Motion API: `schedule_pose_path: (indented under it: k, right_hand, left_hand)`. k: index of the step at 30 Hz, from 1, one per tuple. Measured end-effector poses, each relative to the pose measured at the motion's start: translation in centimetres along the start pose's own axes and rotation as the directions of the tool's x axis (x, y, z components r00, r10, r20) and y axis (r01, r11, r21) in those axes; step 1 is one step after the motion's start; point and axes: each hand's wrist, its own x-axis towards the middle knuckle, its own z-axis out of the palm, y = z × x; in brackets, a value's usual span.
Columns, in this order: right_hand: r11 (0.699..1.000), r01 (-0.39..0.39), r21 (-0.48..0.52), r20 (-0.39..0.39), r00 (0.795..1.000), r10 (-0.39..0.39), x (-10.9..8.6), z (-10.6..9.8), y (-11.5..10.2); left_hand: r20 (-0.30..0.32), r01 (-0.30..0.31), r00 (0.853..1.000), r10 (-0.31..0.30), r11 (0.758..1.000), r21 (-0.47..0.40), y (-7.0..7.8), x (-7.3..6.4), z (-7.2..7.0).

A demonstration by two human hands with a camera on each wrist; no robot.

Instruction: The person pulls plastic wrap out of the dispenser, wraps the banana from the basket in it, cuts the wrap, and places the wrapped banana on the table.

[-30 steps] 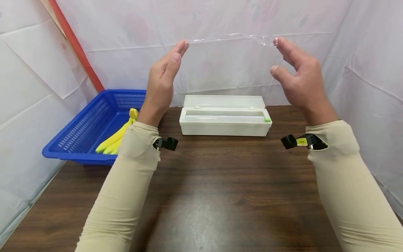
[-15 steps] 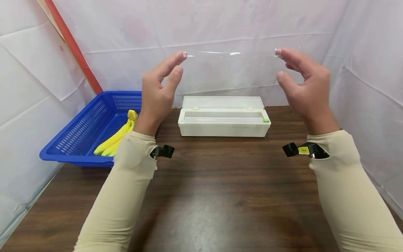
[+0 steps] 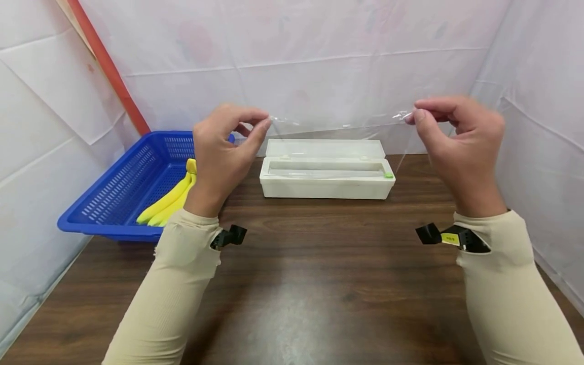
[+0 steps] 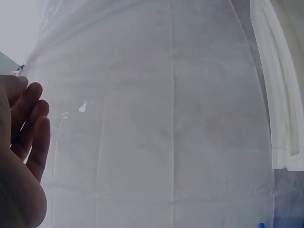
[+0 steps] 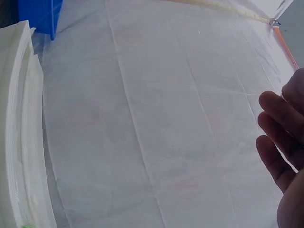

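A sheet of clear cling film (image 3: 345, 125) hangs stretched between my two hands in the head view. My left hand (image 3: 223, 154) pinches its left corner between thumb and fingertips. At the opposite corner, my right hand (image 3: 472, 152) pinches the crinkled film the same way. Behind the film stands a white cling film dispenser (image 3: 326, 188) with its lid raised and a green cutter slide (image 3: 388, 175) at the right end. In the left wrist view the left hand (image 4: 26, 142) shows at the left edge; the film there is hard to make out.
To the left, a blue plastic basket (image 3: 111, 177) holds a bunch of yellow bananas (image 3: 170, 202). Everything rests on a dark wooden table (image 3: 328, 284). White sheeting (image 3: 319, 30) encloses the back and sides, with a red strip (image 3: 109, 66) at the back left.
Both hands have come down and slightly apart, lowering the film to just above the dispenser's lid in the head view. Thumbs that stood away from the fingers now close on the film's corners.
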Motion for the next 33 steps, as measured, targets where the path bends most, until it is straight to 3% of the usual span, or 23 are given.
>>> schedule_pose_path:
  k: [5,11,17,20,23,25,30,33]
  right_hand:
    - [1.000,-0.018,-0.012,0.091,0.996,0.019,-1.0,-0.7,1.2]
    - [0.996,-0.016,-0.093,0.209,0.977,0.035,-2.4,-1.2,2.4]
    - [0.988,-0.072,-0.136,0.303,0.947,0.111,-3.6,-1.5,2.9]
    - [0.978,-0.105,-0.178,0.355,0.921,0.163,-4.3,-1.5,3.3]
    - [0.967,-0.113,-0.229,0.447,0.870,0.208,-5.0,-1.4,3.8]
    - [0.956,-0.117,-0.268,0.512,0.823,0.245,-5.5,-1.4,4.2]
    - [0.926,-0.190,-0.326,0.651,0.666,0.366,-6.3,-1.6,4.8]
    - [0.898,-0.241,-0.367,0.692,0.574,0.437,-6.6,-1.8,5.0]
  left_hand:
    - [0.075,-0.021,0.997,0.019,1.000,0.022,0.0,-0.5,-0.3]
    - [0.190,-0.004,0.982,-0.002,0.999,0.034,-0.4,-1.5,-0.8]
    - [0.317,0.058,0.947,-0.058,0.998,0.012,-0.7,-2.7,-1.2]
    - [0.366,0.119,0.924,-0.112,0.993,0.003,-0.8,-3.5,-1.3]
    - [0.399,0.178,0.901,-0.168,0.984,0.012,-0.9,-4.4,-1.3]
    - [0.419,0.204,0.886,-0.198,0.978,0.032,-1.0,-5.0,-1.3]
    - [0.483,0.230,0.844,-0.234,0.971,0.069,-1.4,-6.2,-1.1]
    - [0.528,0.264,0.806,-0.268,0.961,0.085,-1.6,-7.0,-1.1]
